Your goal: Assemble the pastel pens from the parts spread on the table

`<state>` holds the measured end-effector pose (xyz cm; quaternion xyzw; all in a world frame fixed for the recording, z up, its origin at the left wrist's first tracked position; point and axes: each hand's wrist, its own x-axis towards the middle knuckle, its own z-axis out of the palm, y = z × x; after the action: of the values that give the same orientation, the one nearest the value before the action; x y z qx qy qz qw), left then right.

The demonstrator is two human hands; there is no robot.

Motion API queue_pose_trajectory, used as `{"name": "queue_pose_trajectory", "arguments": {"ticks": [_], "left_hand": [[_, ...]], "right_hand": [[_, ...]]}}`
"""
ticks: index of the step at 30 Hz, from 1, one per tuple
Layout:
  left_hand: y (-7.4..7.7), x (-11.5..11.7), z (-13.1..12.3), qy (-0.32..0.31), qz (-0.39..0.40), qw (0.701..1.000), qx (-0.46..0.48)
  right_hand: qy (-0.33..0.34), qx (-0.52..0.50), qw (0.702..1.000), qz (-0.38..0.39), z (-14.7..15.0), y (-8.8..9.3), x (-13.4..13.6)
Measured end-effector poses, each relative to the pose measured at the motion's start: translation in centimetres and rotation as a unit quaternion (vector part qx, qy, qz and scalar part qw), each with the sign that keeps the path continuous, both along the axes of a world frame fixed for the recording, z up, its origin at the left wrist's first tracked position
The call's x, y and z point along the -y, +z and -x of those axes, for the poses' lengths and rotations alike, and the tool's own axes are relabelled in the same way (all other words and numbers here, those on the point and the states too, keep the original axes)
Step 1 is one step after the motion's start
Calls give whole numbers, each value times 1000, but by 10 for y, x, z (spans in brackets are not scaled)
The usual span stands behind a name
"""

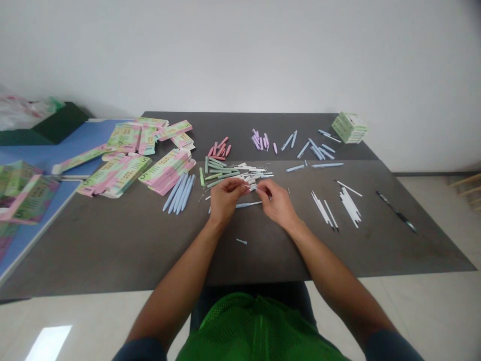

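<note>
My left hand and my right hand meet over the middle of a dark grey table. Their fingertips pinch a small white pen part between them. A light blue pen barrel lies on the table just under the hands. Right behind the fingers sits a heap of green barrels and white parts. A tiny blue piece lies nearer to me.
Blue pens lie in a row left of the hands, next to flat pink-green cartons. White refills lie to the right, a dark pen beyond. Pink, purple and blue parts and a small box sit farther back.
</note>
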<state>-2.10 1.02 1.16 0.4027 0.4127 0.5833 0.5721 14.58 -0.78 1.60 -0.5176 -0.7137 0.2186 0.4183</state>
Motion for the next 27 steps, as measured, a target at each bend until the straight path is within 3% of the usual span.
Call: {"name": "queue_pose_trajectory", "arguments": {"ticks": [9,16,27], "left_hand": [[3,1,-1,3,14,1000,14],[3,1,-2,18,7,999,-43],[-1,0,-1,12,22,1000,-13]], "right_hand": [[-27,-17,999,-22,1,-8,0],[-31,-21,999,-32,0,-10,1],[-20,-39,998,-51,3,-6,5]]}}
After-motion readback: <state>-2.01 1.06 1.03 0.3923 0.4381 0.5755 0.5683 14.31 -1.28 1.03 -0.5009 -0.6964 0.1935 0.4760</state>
